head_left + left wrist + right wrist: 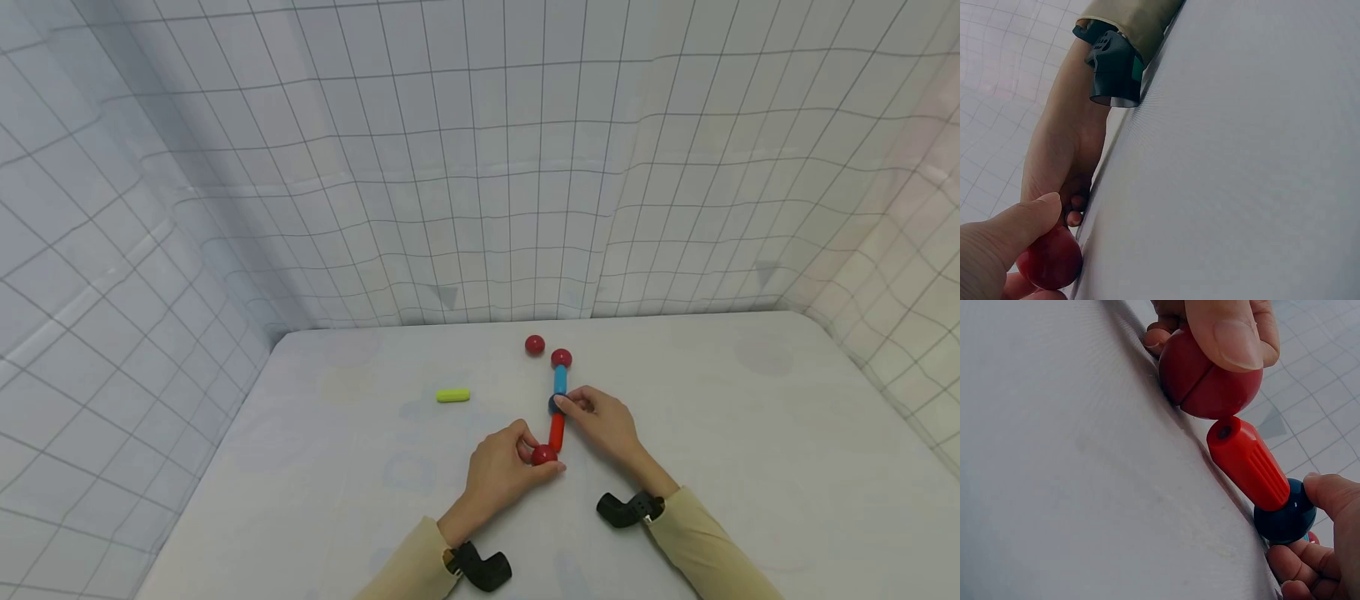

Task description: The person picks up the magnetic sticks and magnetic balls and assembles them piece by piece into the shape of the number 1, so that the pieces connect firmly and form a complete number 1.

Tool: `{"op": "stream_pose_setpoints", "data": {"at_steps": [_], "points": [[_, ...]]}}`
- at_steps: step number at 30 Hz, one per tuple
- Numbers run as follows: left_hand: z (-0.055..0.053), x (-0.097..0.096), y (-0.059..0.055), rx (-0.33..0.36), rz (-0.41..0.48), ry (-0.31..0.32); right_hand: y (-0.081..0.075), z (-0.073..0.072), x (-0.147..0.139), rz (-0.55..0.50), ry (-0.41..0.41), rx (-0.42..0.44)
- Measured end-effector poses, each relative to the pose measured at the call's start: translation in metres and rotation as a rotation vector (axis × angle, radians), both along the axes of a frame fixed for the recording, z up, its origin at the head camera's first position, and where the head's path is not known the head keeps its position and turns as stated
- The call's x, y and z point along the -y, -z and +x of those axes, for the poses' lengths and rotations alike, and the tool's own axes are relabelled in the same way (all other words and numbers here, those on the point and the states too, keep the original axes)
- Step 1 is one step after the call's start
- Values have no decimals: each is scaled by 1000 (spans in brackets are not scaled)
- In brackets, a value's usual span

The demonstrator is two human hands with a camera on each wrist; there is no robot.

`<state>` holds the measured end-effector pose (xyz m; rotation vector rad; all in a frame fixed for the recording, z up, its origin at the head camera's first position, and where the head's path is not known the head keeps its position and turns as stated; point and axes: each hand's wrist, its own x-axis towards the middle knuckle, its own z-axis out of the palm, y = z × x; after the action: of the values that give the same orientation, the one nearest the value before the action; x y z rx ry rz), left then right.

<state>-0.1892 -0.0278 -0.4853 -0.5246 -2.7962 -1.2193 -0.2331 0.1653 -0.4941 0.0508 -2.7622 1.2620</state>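
Observation:
My left hand (501, 467) pinches a dark red ball (543, 454) between thumb and fingers, low over the white table. My right hand (606, 423) grips a dark blue ball (1286, 515) that joins two short rods. A red ridged rod (1250, 464) runs from that ball toward me; its free end, with a small round hole, lies right at the red ball. Away from me, a light blue rod (560, 380) leads from the blue ball to another red ball (561, 358). In the left wrist view the held red ball (1051, 257) shows beneath the thumb.
A loose red ball (535, 345) lies near the table's back edge, left of the joined pieces. Farther left is a yellow-green rod (453, 396). White grid-patterned sheeting (480, 167) rises behind and along both sides of the table (315, 500). Each wrist wears a black camera mount.

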Motion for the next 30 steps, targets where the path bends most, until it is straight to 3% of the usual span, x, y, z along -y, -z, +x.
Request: {"op": "stream_pose_setpoints", "data": {"at_steps": [30], "points": [[2,-4,-1,5,-6,-1,-1,-1,1,-3,14,1]]}}
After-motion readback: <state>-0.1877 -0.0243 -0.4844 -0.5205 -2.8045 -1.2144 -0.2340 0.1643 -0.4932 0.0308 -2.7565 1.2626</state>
